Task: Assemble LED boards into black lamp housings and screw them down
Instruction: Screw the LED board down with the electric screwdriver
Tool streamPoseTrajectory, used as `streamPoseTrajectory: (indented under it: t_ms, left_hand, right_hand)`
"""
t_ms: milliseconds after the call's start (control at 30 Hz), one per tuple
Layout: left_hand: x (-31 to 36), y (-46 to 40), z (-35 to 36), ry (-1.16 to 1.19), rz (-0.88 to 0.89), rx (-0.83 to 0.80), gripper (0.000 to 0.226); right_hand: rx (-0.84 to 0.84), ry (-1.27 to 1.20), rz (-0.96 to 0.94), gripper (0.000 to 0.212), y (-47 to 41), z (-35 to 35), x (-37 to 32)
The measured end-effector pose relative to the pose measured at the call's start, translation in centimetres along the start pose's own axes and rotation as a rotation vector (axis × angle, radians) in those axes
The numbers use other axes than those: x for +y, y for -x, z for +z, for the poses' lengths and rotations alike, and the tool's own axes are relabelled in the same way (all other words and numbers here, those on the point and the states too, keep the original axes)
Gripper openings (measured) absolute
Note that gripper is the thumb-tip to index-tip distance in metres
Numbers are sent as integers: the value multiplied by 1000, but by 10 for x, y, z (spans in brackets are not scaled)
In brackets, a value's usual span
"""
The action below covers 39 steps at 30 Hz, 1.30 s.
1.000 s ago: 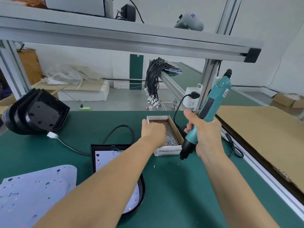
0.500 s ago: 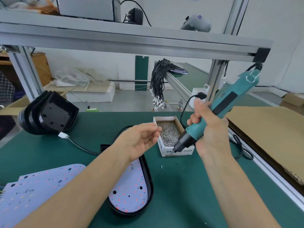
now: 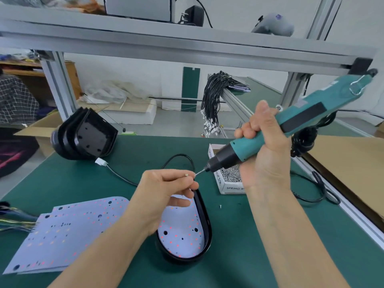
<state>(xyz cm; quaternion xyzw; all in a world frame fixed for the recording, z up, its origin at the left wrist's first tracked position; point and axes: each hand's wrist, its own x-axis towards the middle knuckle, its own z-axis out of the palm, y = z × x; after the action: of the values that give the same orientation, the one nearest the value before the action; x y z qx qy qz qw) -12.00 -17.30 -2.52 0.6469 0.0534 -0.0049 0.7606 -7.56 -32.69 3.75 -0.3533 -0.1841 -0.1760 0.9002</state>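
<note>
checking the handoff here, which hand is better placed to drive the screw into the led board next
Right. The right hand already grips the electric screwdriver, its bit meeting the screw pinched by the left hand, just above the LED board seated in the black housing.

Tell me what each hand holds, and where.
Left hand pinches a screw at its fingertips; right hand grips the electric screwdriver around its teal body.

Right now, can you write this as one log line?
left hand: pinches screw at bit | right hand: holds driver | board: in housing, unscrewed
</note>
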Motion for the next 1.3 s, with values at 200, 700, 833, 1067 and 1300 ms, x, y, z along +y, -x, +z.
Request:
streamPoseTrajectory:
  t_ms: [200,700,833,1067,1300]
  left_hand:
    - [4,7,4,-186,50,-30,14]
    - [5,7,8,-279,40,-46,16]
    - [5,6,7,-272,8,-54,15]
    - [7,4,8,-311,4,-81,13]
    - [7,2,10,-333,-11,-73,9]
  right_hand:
    - [-29,26,5,28,5,3,4]
    - [-55,68,30,29,8,-3,2]
    - [-50,77,31,29,9,-5,1]
    - [-55,109,36,29,9,-6,0]
    - [-85,132,39,29,10,-5,3]
